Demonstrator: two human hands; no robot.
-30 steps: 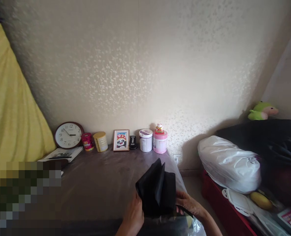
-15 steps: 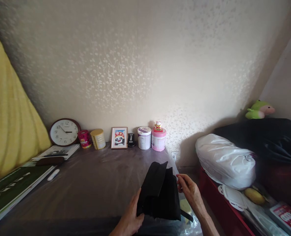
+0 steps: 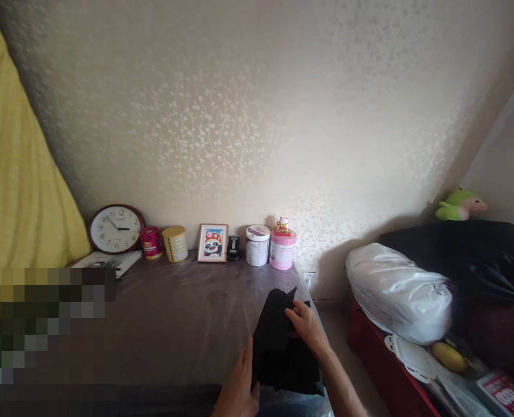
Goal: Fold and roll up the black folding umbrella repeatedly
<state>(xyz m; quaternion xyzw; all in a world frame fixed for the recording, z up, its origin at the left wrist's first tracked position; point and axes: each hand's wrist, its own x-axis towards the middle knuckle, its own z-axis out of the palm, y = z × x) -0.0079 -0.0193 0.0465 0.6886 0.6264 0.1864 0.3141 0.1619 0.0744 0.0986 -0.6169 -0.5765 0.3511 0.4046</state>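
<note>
At the near right of the brown, plastic-covered desk (image 3: 187,324), the left hand (image 3: 239,385) clasps a folded, black, fabric-like pouch (image 3: 274,341) while the right hand (image 3: 306,327) pinches its flap (image 3: 290,296), apparently adjusting it, which calls for steady support.

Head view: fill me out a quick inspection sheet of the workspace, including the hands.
Surface: dark tabletop, near left part hidden by pixelation.
Things in hand: black folded item, over the tabletop's near right part.
Clutter: clock, magenta can, yellow-lidded can, picture frame, white canister and pink canister with a figurine on top, along the wall.
Hands: left hand holds the item's left side; right hand pinches its upper flap.
Cables: nothing seen for certain; wall socket too small to read.
Surroundings: yellow curtain left; white bag and green plush toy right.
</note>
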